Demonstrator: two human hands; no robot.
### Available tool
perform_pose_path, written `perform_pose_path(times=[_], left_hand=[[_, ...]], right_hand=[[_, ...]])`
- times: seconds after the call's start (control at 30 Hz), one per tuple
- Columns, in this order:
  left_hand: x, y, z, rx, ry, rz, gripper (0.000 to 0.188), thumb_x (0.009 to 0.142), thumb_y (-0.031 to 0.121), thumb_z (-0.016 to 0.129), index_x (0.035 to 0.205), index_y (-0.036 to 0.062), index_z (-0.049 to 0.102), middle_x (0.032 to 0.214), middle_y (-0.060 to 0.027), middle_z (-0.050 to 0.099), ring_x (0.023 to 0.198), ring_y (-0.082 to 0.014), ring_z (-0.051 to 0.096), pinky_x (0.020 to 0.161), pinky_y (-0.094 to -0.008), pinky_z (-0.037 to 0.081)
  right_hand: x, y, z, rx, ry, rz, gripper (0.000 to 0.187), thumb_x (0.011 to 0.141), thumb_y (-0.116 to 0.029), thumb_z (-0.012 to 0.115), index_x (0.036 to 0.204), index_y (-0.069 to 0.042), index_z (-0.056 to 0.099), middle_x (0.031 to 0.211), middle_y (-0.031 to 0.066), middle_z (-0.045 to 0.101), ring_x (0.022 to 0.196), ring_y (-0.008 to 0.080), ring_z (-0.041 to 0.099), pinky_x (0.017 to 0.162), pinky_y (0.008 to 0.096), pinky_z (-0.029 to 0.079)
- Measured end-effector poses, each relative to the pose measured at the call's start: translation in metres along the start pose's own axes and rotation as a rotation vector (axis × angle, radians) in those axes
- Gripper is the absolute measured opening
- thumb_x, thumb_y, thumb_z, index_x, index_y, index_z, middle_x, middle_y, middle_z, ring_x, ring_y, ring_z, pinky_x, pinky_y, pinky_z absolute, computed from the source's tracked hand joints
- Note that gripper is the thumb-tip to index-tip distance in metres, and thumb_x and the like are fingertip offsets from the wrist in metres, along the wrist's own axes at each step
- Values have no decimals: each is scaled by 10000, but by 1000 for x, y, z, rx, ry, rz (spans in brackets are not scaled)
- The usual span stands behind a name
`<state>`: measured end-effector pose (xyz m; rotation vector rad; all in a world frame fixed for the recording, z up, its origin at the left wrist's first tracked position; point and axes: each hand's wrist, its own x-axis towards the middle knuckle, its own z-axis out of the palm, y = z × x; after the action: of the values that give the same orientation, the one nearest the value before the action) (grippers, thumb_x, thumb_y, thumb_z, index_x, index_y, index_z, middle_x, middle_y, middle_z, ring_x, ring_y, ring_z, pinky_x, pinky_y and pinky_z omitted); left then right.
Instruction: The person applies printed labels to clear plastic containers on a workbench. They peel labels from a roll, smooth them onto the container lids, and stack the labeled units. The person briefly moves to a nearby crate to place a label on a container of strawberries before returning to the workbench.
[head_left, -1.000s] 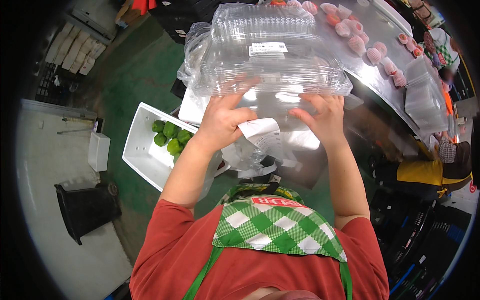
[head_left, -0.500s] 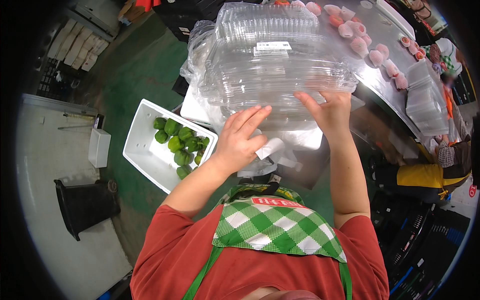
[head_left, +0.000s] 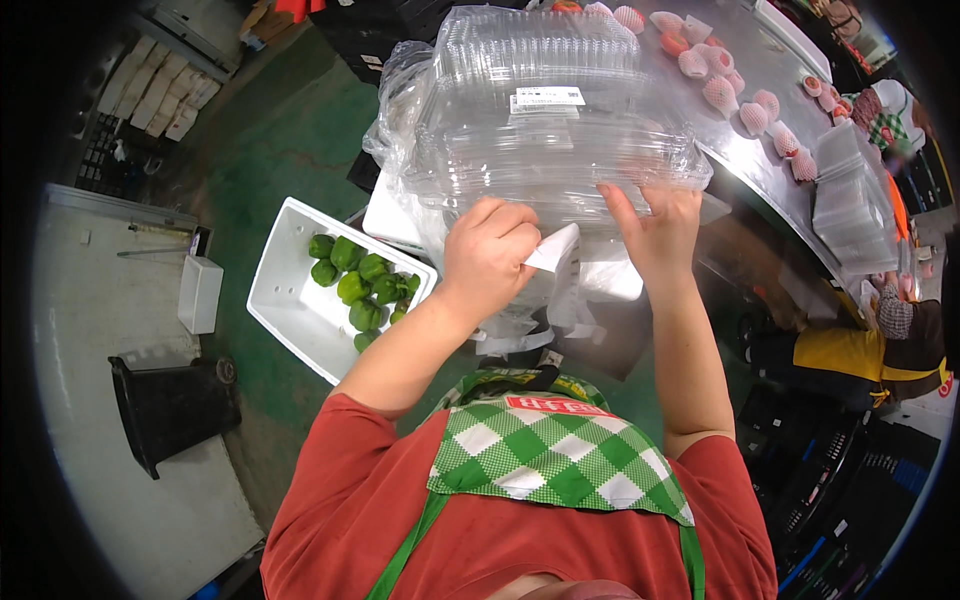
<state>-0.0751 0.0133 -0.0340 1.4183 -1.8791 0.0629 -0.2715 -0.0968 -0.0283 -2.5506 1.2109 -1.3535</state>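
Observation:
A stack of clear plastic containers (head_left: 560, 150) fills the space in front of me, with a white printed label (head_left: 547, 96) on it. My left hand (head_left: 490, 250) is closed, pinching the end of a white label strip (head_left: 556, 250) just below the front edge of the stack. The strip hangs down in a loop beneath my fingers. At the stack's front right edge, my right hand (head_left: 664, 230) grips a container; its thumb points up against the plastic, and the other fingertips are partly hidden by the container edge.
Left of me stands a white foam box (head_left: 290, 300) with several green bell peppers (head_left: 352, 287). Fruits in pink foam nets (head_left: 720, 95) lie on the metal table (head_left: 690, 120) at the right. More clear containers (head_left: 852, 200) are stacked there, and a person (head_left: 850, 352) is beyond. A black bin (head_left: 175, 410) stands far left.
My left hand has gone from spread fingers to a closed pinch, and the white strip has been drawn up with it. My right hand has barely moved on the container.

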Motion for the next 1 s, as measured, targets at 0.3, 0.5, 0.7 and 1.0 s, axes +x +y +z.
perform_pose_path(times=[0.3, 0.5, 0.7, 1.0], left_hand=[[6, -7, 1, 51, 46, 88, 176, 613, 114, 767, 664, 70, 605, 1182, -92, 672, 1001, -324, 620, 808, -409, 505], [21, -28, -11, 30, 143, 56, 225, 625, 176, 788, 658, 73, 591, 1218, -67, 677, 1047, -323, 600, 852, -409, 480], [22, -28, -15, 101, 134, 66, 217, 608, 215, 809, 704, 98, 654, 1203, -50, 680, 1015, -308, 591, 859, -413, 454], [24, -23, -22, -58, -113, 120, 288, 656, 87, 744, 917, 208, 744, 1270, 5, 645, 1094, -282, 596, 844, -435, 415]], right_hand=[[21, 6, -9, -27, 80, -62, 272, 769, -278, 829, 912, -74, 722, 957, 58, 717, 896, 269, 649, 906, 425, 423], [12, -27, -43, 176, 331, -35, 158, 773, -54, 797, 892, -36, 694, 817, 80, 694, 770, 256, 653, 768, 364, 525], [-30, -51, -7, 870, -302, 460, 454, 839, -89, 774, 1256, -35, 604, 1030, 98, 701, 922, 155, 664, 837, 277, 515], [-32, -54, -3, 892, -472, 534, 334, 887, -37, 707, 1211, -30, 624, 989, 50, 708, 846, 87, 631, 742, 250, 513]])
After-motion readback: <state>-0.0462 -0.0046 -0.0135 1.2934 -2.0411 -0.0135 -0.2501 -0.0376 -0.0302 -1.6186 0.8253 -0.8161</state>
